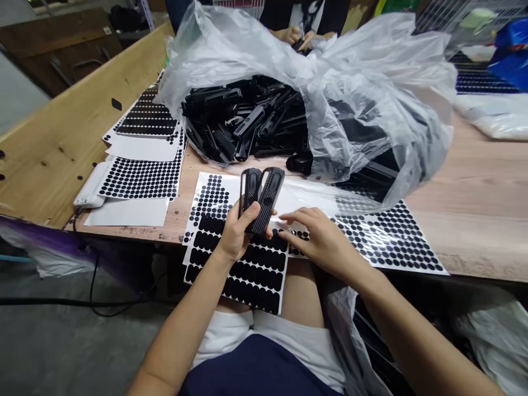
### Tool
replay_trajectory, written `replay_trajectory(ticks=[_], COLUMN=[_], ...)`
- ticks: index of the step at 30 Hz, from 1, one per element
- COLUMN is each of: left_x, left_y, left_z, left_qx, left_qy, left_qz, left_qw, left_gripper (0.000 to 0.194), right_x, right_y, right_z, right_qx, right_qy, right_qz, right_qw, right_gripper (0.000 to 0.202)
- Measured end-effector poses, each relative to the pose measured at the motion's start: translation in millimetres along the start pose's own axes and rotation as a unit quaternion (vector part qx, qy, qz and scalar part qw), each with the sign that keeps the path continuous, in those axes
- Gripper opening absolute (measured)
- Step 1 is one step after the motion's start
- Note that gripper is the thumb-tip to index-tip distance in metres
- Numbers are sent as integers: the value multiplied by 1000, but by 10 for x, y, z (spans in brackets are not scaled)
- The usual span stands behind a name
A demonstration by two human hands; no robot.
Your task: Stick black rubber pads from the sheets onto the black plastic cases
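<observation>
Centre frame, my left hand (236, 235) pinches two black parts (269, 201), fanned likely so both show; beside them my right hand (320, 237), fingers parted, seems empty.

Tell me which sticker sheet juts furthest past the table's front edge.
The wide-patched sheet below the left hand: it overhangs the lap, while the others lie mostly on the table.

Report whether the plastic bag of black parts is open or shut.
Open: the plastic bag gapes, leaving black parts uncovered inside.
</observation>
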State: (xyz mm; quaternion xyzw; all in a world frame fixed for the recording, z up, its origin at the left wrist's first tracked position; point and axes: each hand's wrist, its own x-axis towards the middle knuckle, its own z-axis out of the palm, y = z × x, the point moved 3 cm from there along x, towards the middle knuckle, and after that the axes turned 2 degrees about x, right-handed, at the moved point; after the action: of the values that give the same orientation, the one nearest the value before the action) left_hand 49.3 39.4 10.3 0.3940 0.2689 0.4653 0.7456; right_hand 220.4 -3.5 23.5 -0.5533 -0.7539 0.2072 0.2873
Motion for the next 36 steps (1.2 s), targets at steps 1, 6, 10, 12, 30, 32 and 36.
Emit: replay_trajectory(ticks=[1, 6, 10, 12, 30, 32, 36], left_x=[11, -3, -5, -3, -6, -9, -16], left_y=[-19, -6, -10, -16, -13, -16, -19], left_z=[-30, -78, -72, -73, -60, -65, -66], left_qx=[-11, -51, -60, -64, -56, -51, -41], left_qy=[7, 6, 5, 6, 2, -8, -20], left_qz=[-6, -33, -56, -67, -87, -92, -96], left_qw=[1000, 998, 997, 996, 995, 994, 994], left_gripper=[49, 50, 48, 48, 50, 50, 49], right_x=[-40, -166, -137, -88, 64, 215, 530], right_y=[32, -42, -241, -247, -234, -127, -73], right_z=[-32, -128, -194, -216, -533, -589, -582], right_qx=[-14, -32, -28, -23, 269, 315, 380], right_qy=[-1, -5, -3, -30, 28, 82, 64], right_qz=[-2, -58, -150, -143, 54, 183, 245], right_qw=[1000, 998, 988, 989, 961, 928, 890], right_gripper=[13, 8, 9, 11, 6, 22, 39])
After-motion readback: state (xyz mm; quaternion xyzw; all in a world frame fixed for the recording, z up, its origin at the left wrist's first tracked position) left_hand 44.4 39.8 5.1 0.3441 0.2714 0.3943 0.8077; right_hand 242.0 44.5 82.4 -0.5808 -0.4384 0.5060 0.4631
